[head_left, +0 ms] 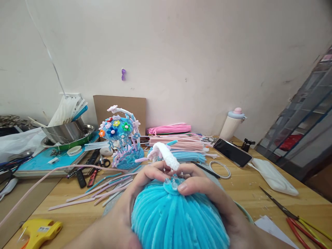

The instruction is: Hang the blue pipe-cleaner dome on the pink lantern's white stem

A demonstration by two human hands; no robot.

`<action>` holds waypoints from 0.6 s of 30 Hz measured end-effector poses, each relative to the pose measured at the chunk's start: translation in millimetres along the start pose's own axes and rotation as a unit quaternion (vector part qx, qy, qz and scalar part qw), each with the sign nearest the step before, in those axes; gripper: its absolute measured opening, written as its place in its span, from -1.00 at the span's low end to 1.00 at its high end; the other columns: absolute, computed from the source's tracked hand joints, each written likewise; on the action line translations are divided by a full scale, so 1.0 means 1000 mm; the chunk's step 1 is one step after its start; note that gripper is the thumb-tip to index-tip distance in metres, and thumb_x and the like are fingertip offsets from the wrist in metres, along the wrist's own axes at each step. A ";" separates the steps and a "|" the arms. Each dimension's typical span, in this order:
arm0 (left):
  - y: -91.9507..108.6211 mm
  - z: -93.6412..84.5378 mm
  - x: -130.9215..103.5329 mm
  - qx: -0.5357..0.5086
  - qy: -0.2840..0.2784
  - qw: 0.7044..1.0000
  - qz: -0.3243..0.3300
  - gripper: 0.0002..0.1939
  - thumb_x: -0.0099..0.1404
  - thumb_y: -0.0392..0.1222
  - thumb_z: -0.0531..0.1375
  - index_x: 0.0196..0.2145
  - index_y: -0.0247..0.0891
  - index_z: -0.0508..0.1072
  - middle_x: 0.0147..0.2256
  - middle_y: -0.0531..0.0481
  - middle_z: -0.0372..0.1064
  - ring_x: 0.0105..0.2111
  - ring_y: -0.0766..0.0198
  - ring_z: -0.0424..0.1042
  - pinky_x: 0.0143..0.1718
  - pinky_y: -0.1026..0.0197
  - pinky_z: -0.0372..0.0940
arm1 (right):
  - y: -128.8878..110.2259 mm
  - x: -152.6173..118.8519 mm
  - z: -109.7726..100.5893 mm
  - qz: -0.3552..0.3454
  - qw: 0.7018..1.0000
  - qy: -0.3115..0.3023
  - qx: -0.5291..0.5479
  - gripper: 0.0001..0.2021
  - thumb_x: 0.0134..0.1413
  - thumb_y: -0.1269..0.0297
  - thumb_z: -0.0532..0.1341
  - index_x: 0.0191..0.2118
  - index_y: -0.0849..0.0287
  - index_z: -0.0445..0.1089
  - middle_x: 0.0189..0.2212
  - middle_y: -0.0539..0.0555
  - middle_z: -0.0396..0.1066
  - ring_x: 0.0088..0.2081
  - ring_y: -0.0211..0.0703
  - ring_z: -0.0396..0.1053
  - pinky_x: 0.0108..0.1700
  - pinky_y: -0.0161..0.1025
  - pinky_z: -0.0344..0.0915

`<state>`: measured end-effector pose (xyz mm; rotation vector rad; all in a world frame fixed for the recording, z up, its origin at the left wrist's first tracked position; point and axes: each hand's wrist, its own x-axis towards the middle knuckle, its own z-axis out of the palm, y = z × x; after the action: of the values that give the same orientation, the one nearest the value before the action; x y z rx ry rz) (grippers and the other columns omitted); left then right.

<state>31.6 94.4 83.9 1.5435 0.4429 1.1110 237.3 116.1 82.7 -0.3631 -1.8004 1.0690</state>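
A bright blue dome of pipe cleaners point(178, 218), gathered at a small top disc, is close in front of me. My left hand point(138, 188) wraps its left side, fingers reaching up to the top. On the other side my right hand point(204, 190) curls round it, the thumb beside the disc. Clear beads point(174, 183) cluster at the top between my fingertips. Just behind rises a curved white fuzzy stem point(166, 155) with beads on fine threads; its base is hidden. Farther back stands a finished-looking blue lamp-shaped craft point(116, 129) with colourful flowers.
Pipe-cleaner bundles point(178, 141) lie at the back, loose strips point(95, 195) at left. A yellow glue gun point(41, 231) sits front left; red-and-yellow-handled scissors point(293, 214) lie at right. A phone point(233, 152), white power bank point(275, 176) and bottle point(232, 124) stand or lie back right.
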 end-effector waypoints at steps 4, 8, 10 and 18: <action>0.001 0.000 -0.001 -0.006 0.016 1.000 -0.012 -0.26 -0.18 0.20 0.41 -0.06 -0.12 0.36 0.24 -0.10 0.02 0.28 -0.31 -0.15 0.22 -0.24 -0.09 | 0.001 0.001 -0.002 0.013 1.000 -0.008 0.011 -0.44 -0.40 -0.13 0.42 -0.16 -0.06 0.46 -0.04 0.08 0.35 0.13 0.21 0.24 0.18 0.06 0.15; 0.001 0.001 0.000 -0.014 0.025 0.999 -0.021 -0.27 -0.21 0.17 0.43 -0.08 -0.10 0.38 0.24 -0.08 0.04 0.27 -0.31 -0.10 0.21 -0.22 -0.04 | 0.001 0.002 -0.002 0.036 0.999 -0.011 0.016 -0.48 -0.40 -0.10 0.43 -0.18 -0.07 0.47 -0.07 0.07 0.38 0.13 0.22 0.23 0.18 0.07 0.15; 0.002 0.001 0.000 -0.014 0.023 0.999 -0.021 -0.29 -0.20 0.14 0.43 -0.08 -0.10 0.39 0.25 -0.08 0.04 0.26 -0.31 -0.09 0.21 -0.22 -0.04 | 0.001 0.002 -0.001 0.040 0.999 -0.012 0.018 -0.47 -0.39 -0.10 0.43 -0.18 -0.07 0.47 -0.08 0.07 0.38 0.13 0.22 0.23 0.18 0.06 0.15; 0.003 0.002 0.000 -0.013 0.020 0.999 -0.021 -0.29 -0.19 0.16 0.42 -0.08 -0.10 0.38 0.24 -0.08 0.04 0.27 -0.31 -0.10 0.21 -0.23 -0.07 | 0.001 -0.002 0.005 0.008 1.000 0.008 0.027 -0.42 -0.36 -0.16 0.40 -0.11 -0.12 0.42 -0.03 0.08 0.29 0.14 0.19 0.21 0.18 0.05 0.14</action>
<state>32.9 92.4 86.6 1.4849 0.4838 1.1141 233.9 113.0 79.6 -0.3529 -1.7531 1.1214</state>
